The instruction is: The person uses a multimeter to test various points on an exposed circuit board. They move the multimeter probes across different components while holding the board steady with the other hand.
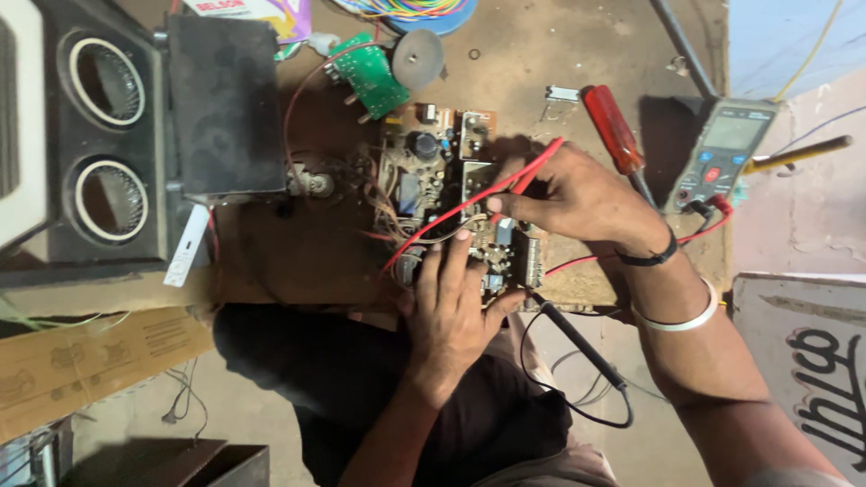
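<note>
A brown circuit board [433,171] crowded with parts and wires lies on the wooden workbench [541,54]. My left hand [456,302] rests flat on the board's near edge, fingers spread over it. My right hand [577,194] pinches a red test probe [537,167] and presses its tip against the board. The probe's red lead runs across the board. A black probe [577,343] hangs loose off the bench edge below my right wrist.
A grey multimeter [722,149] sits at the right with leads plugged in. Beside it lies a red-handled screwdriver [613,126]. A small green board [372,74] and a metal disc [417,59] lie further back. A black speaker box [108,135] stands at the left.
</note>
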